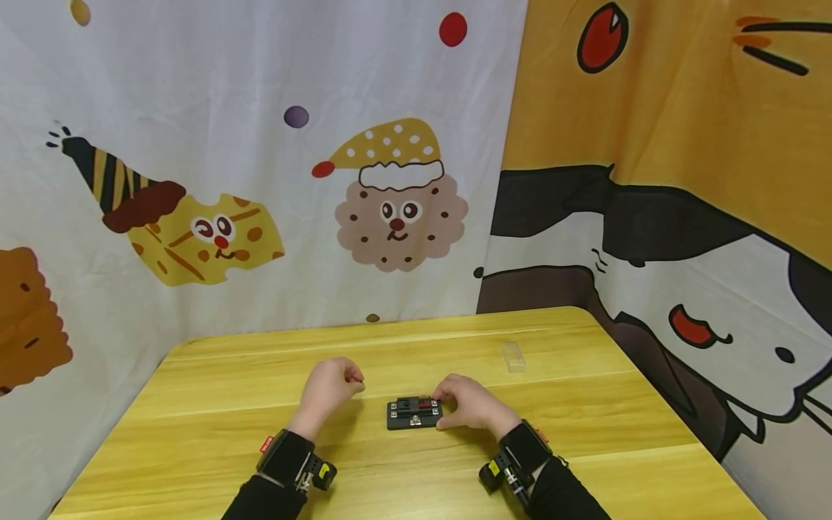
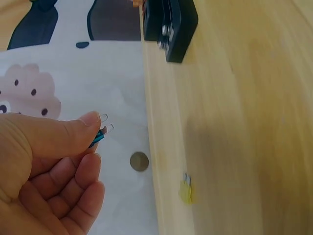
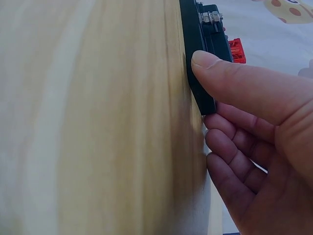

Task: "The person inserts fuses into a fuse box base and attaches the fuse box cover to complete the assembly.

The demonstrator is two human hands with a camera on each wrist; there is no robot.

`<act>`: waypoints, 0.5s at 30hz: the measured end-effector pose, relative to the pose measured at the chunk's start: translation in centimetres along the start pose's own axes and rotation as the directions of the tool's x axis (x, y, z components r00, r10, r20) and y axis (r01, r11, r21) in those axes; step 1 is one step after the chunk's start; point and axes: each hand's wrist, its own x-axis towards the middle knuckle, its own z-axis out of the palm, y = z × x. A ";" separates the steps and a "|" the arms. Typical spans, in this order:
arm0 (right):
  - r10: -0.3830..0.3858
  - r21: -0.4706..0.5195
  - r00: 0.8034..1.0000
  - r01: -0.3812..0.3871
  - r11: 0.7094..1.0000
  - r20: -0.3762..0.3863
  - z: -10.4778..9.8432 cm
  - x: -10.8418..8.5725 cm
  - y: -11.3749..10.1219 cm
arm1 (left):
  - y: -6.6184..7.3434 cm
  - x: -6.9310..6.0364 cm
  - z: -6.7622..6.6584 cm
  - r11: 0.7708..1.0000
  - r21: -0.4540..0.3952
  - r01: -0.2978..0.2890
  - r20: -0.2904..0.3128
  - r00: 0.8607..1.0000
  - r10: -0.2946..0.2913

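Both hands (image 1: 330,390) (image 1: 476,404) apart, loosely curled

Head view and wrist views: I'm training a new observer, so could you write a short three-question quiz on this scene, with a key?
1. Multiple choice: in the left wrist view, what colour is the small piece that the left hand pinches?
A) yellow
B) blue
C) orange
2. True or false: in the head view, the clear plastic item on the table lies nearer the left hand than the right hand.
3. Short answer: what does the right hand hold by one end?

Key: 1. B. 2. False; it lies nearer the right hand. 3. The black block.
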 end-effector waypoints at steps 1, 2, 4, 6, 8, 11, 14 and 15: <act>0.002 0.000 1.000 -0.002 1.000 0.000 0.0 0.0 0.0 | 0.2 0.0 0.1 1.000 0.001 -0.006 0.003 1.000 0.006; 0.003 0.001 1.000 -0.003 1.000 0.000 0.0 0.0 0.0 | 0.3 0.0 0.3 1.000 -0.002 -0.013 0.006 1.000 0.013; 0.008 0.001 1.000 -0.008 1.000 0.000 0.0 0.0 0.0 | 0.6 0.0 0.6 1.000 -0.010 -0.025 0.012 1.000 0.025; 0.009 -0.002 1.000 -0.009 1.000 0.001 0.0 0.0 0.1 | 1.0 0.0 0.8 0.999 -0.023 -0.035 0.020 0.999 0.036; 0.009 -0.004 1.000 -0.009 1.000 0.001 0.0 0.1 0.1 | 1.3 0.1 1.1 0.998 -0.034 -0.048 0.024 0.999 0.048; 0.007 -0.005 1.000 -0.007 1.000 0.004 0.0 0.1 0.1 | 1.7 0.1 1.5 0.997 -0.044 -0.066 0.025 0.997 0.068; 0.012 -0.001 1.000 -0.012 1.000 0.007 0.0 0.0 -0.1 | 2.0 0.1 1.8 0.995 -0.052 -0.081 0.029 0.996 0.083; 0.015 0.000 1.000 -0.015 1.000 0.009 -0.1 0.0 -0.1 | 2.1 0.1 1.9 0.995 -0.056 -0.085 0.031 0.996 0.086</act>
